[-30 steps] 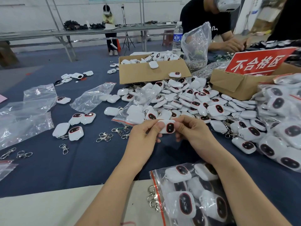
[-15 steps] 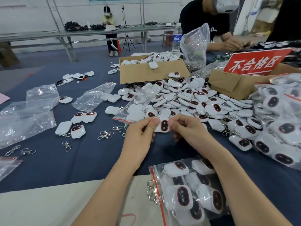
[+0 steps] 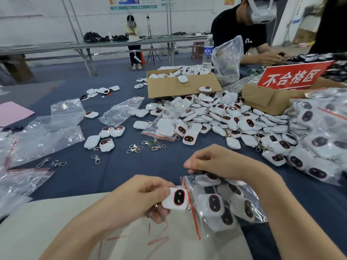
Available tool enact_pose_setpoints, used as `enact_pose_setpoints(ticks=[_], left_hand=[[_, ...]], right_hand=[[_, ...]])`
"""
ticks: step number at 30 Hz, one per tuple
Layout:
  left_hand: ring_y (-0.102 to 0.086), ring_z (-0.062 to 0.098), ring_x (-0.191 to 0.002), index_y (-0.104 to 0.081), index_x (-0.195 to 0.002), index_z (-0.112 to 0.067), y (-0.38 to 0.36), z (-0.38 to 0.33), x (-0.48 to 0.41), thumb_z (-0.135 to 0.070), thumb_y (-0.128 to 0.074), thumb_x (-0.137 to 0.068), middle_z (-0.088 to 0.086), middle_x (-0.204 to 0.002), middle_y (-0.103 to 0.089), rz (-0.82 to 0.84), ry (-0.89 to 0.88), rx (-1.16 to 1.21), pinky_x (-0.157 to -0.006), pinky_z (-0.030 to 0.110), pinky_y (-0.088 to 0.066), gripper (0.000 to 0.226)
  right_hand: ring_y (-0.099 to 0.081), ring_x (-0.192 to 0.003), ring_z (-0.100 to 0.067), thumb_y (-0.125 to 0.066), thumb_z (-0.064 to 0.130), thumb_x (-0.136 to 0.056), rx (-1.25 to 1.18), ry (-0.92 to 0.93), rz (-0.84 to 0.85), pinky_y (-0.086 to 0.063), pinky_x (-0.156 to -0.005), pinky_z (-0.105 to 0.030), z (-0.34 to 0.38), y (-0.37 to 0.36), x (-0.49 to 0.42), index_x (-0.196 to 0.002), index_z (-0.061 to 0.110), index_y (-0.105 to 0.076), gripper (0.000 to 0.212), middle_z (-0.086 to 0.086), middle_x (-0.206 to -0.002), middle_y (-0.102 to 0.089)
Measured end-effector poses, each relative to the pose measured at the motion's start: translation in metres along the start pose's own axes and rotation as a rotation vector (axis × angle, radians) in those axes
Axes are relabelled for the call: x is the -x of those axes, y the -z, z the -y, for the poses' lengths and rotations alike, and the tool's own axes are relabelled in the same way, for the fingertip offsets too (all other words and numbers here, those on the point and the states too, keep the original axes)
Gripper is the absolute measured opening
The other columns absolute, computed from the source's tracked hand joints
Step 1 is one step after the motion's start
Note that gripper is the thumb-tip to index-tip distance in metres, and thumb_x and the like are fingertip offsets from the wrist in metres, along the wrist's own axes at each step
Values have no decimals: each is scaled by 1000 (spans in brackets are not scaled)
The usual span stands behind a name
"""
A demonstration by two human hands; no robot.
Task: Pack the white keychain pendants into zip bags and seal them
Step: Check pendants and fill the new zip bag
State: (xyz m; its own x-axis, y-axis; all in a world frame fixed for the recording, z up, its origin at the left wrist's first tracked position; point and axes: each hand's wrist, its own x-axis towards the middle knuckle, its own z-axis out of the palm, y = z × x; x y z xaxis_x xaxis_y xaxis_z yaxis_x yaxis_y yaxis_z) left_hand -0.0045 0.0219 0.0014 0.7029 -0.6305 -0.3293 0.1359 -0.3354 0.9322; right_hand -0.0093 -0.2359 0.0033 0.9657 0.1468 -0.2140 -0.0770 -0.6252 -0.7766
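Note:
My left hand point(image 3: 142, 196) grips a white keychain pendant point(image 3: 175, 198) with a dark oval face, right at the red-striped mouth of a clear zip bag point(image 3: 225, 203). That bag lies near the table's front edge and holds several pendants. My right hand point(image 3: 216, 162) pinches the bag's upper corner at the opening. A big heap of loose white pendants point(image 3: 216, 115) covers the blue table further back.
Empty zip bags point(image 3: 47, 132) and loose metal clasps point(image 3: 135, 148) lie to the left. Filled bags point(image 3: 319, 139) are stacked at the right. Two cardboard boxes point(image 3: 180, 87) and a red sign point(image 3: 293, 76) stand behind the heap. A person works at the far right.
Both hands came back from the heap toward the near bag. The left hand now holds the pendant alone at the bag's mouth; the right hand let it go and took the bag's corner.

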Motion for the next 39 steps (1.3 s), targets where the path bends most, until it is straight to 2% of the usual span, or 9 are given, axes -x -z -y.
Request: enact_pose_setpoints(ticks=[4, 8, 11, 15, 20, 25, 31, 35, 39], left_hand=[[-69, 24, -76, -78, -110, -20, -12, -2, 2, -11, -57, -103, 15, -83, -74, 59, -4, 17, -72, 29, -56, 23], [-68, 22, -74, -76, -106, -7, -24, -1, -5, -8, -62, -99, 20, -87, -74, -38, -24, 174, -69, 29, -53, 16], [-67, 21, -71, -75, -103, -3, -30, 3, -8, -8, -64, -97, 18, -83, -74, -101, -40, 263, -63, 26, -54, 14], [-66, 21, -67, -75, -101, -2, -33, 7, -11, -10, -65, -96, 18, -79, -73, -142, -42, 298, -61, 24, -54, 13], [-64, 21, -68, -77, -102, -3, -28, 13, -9, -12, -61, -99, 19, -82, -72, -125, -44, 294, -62, 26, -54, 18], [-64, 20, -71, -73, -113, -3, -21, 10, -5, -12, -62, -96, 17, -84, -69, 0, -60, 252, -67, 26, -55, 23], [-64, 19, -80, -73, -119, -12, -15, 10, -5, -16, -69, -86, 14, -92, -71, 132, -96, 216, -74, 27, -54, 34], [-64, 20, -79, -75, -115, -19, -17, 15, -10, -18, -71, -84, 15, -92, -72, 91, -100, 230, -70, 26, -53, 31], [-61, 19, -66, -74, -107, -28, -28, 18, -11, -24, -76, -85, 8, -86, -72, 1, -147, 137, -58, 23, -44, 23]], right_hand=[[-67, -91, 8, -67, 53, -91, -30, 31, 10, -47, -84, -18, 1, -3, 17, -98, 37, -78, 21, 21, -95, -75], [-68, -96, 6, -69, 41, -93, -26, 62, 37, -49, -84, -11, 4, -4, 20, -103, 32, -78, 16, 21, -100, -76], [-68, -95, 7, -70, 41, -92, -49, 58, 42, -48, -85, -15, 4, -3, 20, -102, 33, -78, 15, 22, -99, -75], [-66, -92, 11, -61, 43, -98, -71, 71, 27, -46, -80, -8, 2, 0, 20, -107, 34, -77, 20, 24, -97, -75], [-70, -89, -8, -56, 27, -101, -186, 164, -213, -53, -88, -20, -4, 11, 17, -105, 33, -72, 18, 11, -96, -77], [-68, -78, -6, -54, 17, -103, -373, 192, -427, -54, -74, -18, -6, 17, 5, -106, 31, -69, 21, 8, -90, -78], [-69, -82, -10, -54, 18, -104, -748, 241, -518, -56, -75, -20, -6, 18, 2, -114, 27, -72, 23, -1, -100, -78], [-68, -86, -14, -55, 21, -103, -858, 273, -522, -55, -77, -23, -10, 19, 8, -121, 24, -71, 24, -2, -103, -77], [-67, -78, -12, -51, 12, -104, -755, 311, -635, -54, -75, -23, -8, 13, 6, -119, 20, -72, 26, 0, -93, -76]])
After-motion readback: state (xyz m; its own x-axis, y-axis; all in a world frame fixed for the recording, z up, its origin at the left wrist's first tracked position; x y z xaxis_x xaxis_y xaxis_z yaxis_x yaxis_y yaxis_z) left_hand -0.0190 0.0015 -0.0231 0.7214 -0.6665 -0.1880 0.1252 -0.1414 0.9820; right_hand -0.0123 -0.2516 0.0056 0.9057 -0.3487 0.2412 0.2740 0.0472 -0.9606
